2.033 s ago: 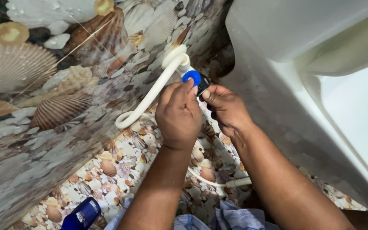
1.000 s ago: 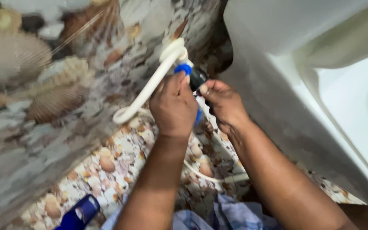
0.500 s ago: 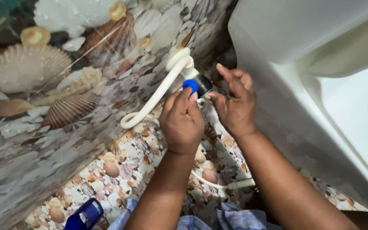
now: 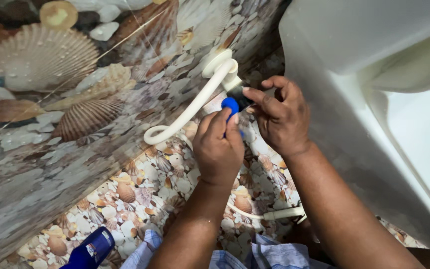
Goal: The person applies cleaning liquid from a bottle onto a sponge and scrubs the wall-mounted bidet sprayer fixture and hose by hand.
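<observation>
While both forearms reach up to the wall fitting, we note the left hand [image 4: 218, 147] pinching the blue valve knob [image 4: 230, 105] and the right hand [image 4: 280, 117] closed on the dark valve body [image 4: 240, 99] beside the white hose [image 4: 187, 110]. Since 0.5 s ago, the right fingers have curled in. Shell-patterned tiles [image 4: 51, 99] surround; white toilet tank [image 4: 344, 45] at right.

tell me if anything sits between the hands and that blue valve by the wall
Nothing visible does. The left hand already has its fingers on the blue valve, and the right hand pinches the fitting beside it, below the white hose.
</observation>
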